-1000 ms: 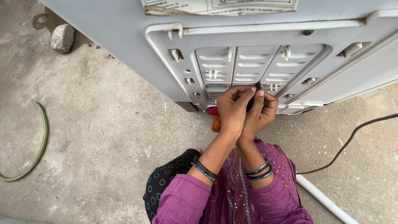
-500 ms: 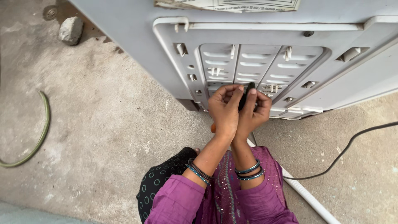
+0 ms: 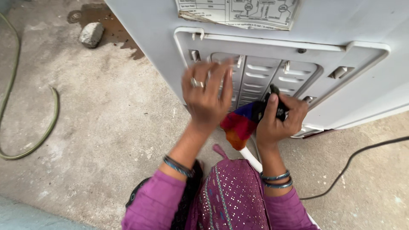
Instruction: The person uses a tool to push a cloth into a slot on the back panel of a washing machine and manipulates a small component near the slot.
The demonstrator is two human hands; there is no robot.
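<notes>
My right hand (image 3: 279, 119) grips a small black object (image 3: 279, 106) close to the vented back panel (image 3: 272, 76) of a light grey appliance (image 3: 153, 38). A multicoloured cloth (image 3: 238, 125), blue, red and orange, hangs from beside that hand. My left hand (image 3: 208, 96) is raised and blurred, fingers spread, a ring on one finger, holding nothing, just in front of the panel's left part. Both wrists wear bangles above purple sleeves.
A paper diagram label (image 3: 238, 10) is stuck above the panel. A black cable (image 3: 358, 157) crosses the concrete floor at right. A green hose (image 3: 40, 132) curves at left, a stone (image 3: 90, 34) lies at top left, and a white pipe (image 3: 249, 157) runs under my arms.
Both hands were together on the panel's lower part; now my left hand has pulled away and opened, my right keeps the black object, and the coloured cloth shows.
</notes>
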